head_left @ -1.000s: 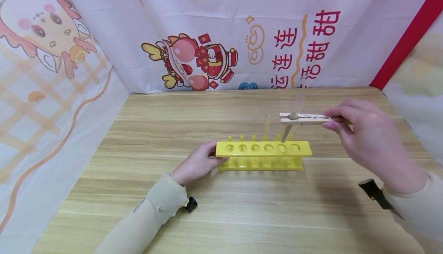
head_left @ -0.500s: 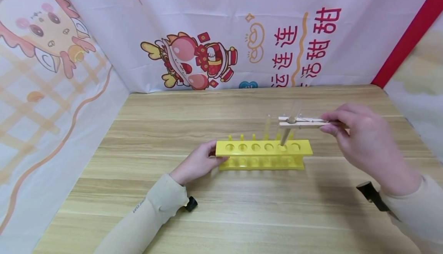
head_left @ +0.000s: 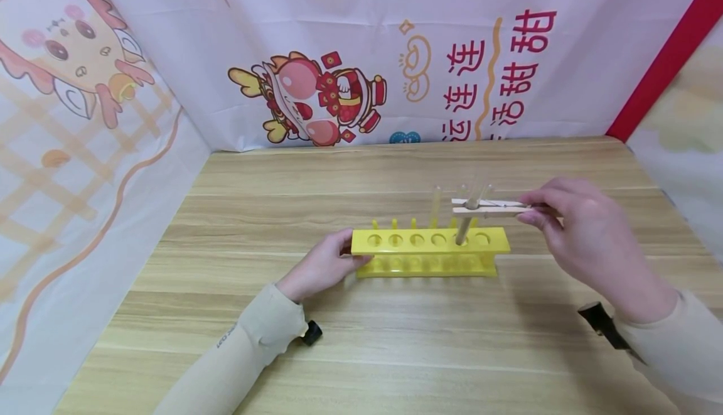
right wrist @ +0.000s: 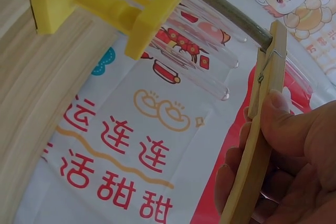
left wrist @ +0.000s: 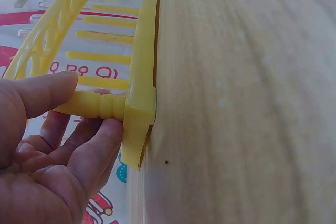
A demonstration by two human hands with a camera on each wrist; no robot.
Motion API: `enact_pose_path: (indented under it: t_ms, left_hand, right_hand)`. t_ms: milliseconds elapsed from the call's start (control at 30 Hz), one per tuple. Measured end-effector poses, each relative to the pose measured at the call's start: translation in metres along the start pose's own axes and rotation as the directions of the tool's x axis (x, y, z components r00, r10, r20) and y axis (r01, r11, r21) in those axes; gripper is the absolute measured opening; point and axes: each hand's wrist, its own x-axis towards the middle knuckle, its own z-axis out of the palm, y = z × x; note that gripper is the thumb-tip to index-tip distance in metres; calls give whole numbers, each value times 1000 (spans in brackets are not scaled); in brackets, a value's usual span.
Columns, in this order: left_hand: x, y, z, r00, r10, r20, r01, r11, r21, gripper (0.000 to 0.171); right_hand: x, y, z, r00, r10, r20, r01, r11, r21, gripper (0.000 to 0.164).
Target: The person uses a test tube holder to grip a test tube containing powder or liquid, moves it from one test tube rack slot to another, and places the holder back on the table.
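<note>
My left hand (head_left: pixel 324 267) grips the left end of a yellow test tube rack (head_left: pixel 429 244). In the left wrist view its thumb and fingers close round the rack's end post (left wrist: pixel 97 104). At the right, my right hand (head_left: pixel 593 239) holds a wooden test tube clamp (head_left: pixel 497 208) by its handle. The clamp's jaws grip a test tube (head_left: pixel 464 230) with grey-brown contents, slightly tilted. Its lower end is in the fifth hole from the left of the rack's top plate. The tube's clear upper part (right wrist: pixel 299 69) extends past the clamp in the right wrist view.
Behind the rack, clear test tubes (right wrist: pixel 212 85) sit on some of its pegs; the left pegs (head_left: pixel 394 223) are bare. The rack stands on a wood-grain table (head_left: pixel 395 339). A printed white cloth (head_left: pixel 339 19) hangs along the table's back edge.
The right hand has moved down and slightly left with the clamp and test tube, so the tube's lower end has gone into the rack hole. The left hand and rack have stayed put.
</note>
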Motion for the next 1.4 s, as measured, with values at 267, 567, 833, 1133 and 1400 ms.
enact_pose_path:
  t_ms: [267,567,833,1133,1400]
  left_hand:
    - [0,0,0,1000,4,-2,-4,1000,-6,28]
    - [0,1,1,1000,6,-11,-6,1000,-13,27]
    - [0,1,1,1000,2,-10,-2,1000,-14,27]
    - [-1,2,1,1000,4,-15,-4,1000,-15,26]
    - [0,2,2,1000,15,-13,-15,1000,-12,26]
  right_hand:
    - [-4,1,5,1000,22,13,-22,1000,8,23]
    - [-8,3,11,998,43,43,-44,999,29,26]
    - [-11,4,17,998,37,44,-39,998,42,24]
    - [-15,7,24,999,12,38,-13,999,43,23]
    - [-19,10,31,1000,-12,22,11,999,45,24]
